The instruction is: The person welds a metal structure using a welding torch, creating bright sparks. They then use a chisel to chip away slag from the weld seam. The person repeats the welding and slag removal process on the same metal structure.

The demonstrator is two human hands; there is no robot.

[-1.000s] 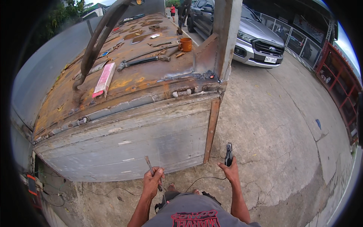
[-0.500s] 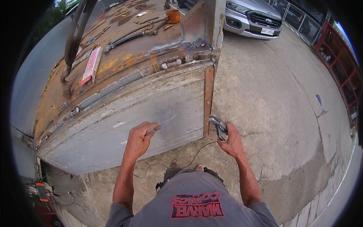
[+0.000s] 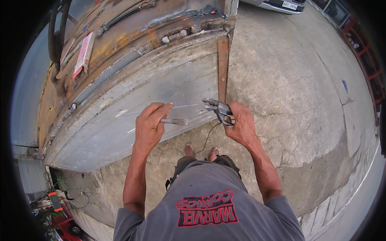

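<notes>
My left hand [image 3: 148, 124] is closed around a short metal tool with a flat, flared end [image 3: 175, 121], like a chisel; the rest of it is hidden in the fist. My right hand [image 3: 243, 123] grips a dark welding electrode holder [image 3: 218, 109], its jaws pointing left toward my left hand. A thin pale line [image 3: 187, 106] runs between my left fingertips and those jaws; whether it is a welding rod or a mark on the panel behind, I cannot tell. Both hands are in front of a grey metal panel [image 3: 161, 94], apart from each other.
A rusty metal bed [image 3: 116, 42] above the panel bears a hammer [image 3: 120, 18] and a long pink-and-white box [image 3: 84, 54]. A dark cable [image 3: 209, 134] hangs from the holder toward my feet. A silver vehicle [image 3: 277, 5] stands beyond on concrete [image 3: 289, 100].
My view has tipped downward. My hands have come closer together, the holder has turned its jaws leftward, and more of the tool in my left hand shows.
</notes>
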